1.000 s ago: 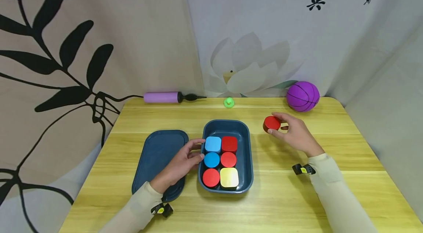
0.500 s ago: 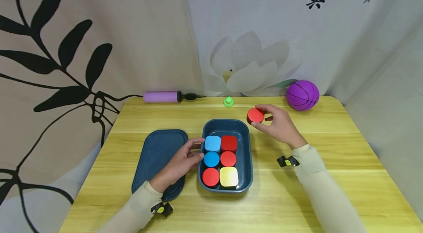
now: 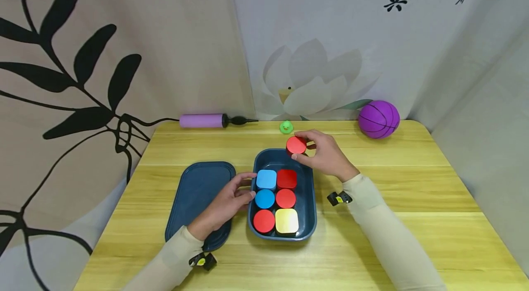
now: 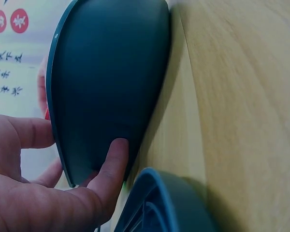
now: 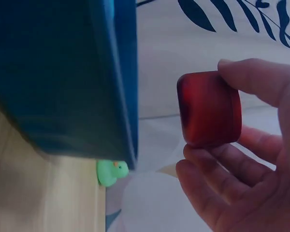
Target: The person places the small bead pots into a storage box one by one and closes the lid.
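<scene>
In the head view my right hand (image 3: 324, 153) pinches a red round block (image 3: 295, 145) between thumb and fingers, over the far right rim of the dark blue box (image 3: 307, 190). The right wrist view shows this block (image 5: 210, 108) held at its sides, apart from the box wall (image 5: 63, 82). My left hand (image 3: 225, 204) touches the box's left side with its fingertips; the left wrist view has fingers (image 4: 117, 154) against the outer wall (image 4: 106, 82). Inside the box stand a light blue square block (image 3: 266, 179), a blue round one (image 3: 264, 198), several red ones (image 3: 286, 179) and a yellow square one (image 3: 286, 221).
The dark blue lid (image 3: 202, 194) lies left of the box, partly under my left hand. Along the table's back edge are a purple pump (image 3: 202, 120), a green toy duck (image 3: 286, 127) and a purple ball (image 3: 379, 119). Patterned cloth (image 3: 186, 43) hangs behind the wooden table (image 3: 372, 254).
My right hand has moved left with the red round block, from the table's right side to above the box's far right rim. My left hand has stayed at the box.
</scene>
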`<control>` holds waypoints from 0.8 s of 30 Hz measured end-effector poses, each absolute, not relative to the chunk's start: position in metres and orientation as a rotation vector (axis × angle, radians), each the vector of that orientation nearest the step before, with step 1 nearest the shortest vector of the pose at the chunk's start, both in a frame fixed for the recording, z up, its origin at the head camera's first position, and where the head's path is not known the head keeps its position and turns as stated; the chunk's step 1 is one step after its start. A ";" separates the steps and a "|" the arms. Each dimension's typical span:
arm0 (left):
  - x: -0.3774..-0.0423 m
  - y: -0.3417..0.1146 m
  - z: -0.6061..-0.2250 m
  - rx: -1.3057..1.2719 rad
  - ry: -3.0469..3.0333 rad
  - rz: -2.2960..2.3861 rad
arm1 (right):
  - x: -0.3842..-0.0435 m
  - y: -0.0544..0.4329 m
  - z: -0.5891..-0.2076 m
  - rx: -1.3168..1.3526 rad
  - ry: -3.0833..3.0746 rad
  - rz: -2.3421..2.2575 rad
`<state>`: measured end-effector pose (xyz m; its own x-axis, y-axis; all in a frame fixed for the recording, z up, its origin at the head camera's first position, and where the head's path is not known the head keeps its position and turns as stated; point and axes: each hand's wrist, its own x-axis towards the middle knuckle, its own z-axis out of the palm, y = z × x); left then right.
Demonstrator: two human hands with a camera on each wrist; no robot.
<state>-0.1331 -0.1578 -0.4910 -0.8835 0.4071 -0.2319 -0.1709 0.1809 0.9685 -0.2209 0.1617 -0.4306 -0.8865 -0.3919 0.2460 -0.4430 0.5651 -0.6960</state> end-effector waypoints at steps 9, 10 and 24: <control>-0.132 -0.157 -0.492 0.227 2.019 1.751 | -0.225 0.139 -0.441 0.801 -2.755 1.251; -0.132 -0.157 -0.492 0.224 2.021 1.751 | -0.225 0.137 -0.443 0.807 -2.760 1.257; -0.134 -0.156 -0.490 0.201 2.032 1.727 | -0.226 0.114 -0.463 0.841 -2.813 1.136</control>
<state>-0.1342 -0.1559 -0.4902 -0.8819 0.3993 -0.2507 -0.1831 0.2000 0.9625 -0.2262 0.1139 -0.4634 -0.8572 -0.4799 0.1868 -0.4750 0.5968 -0.6468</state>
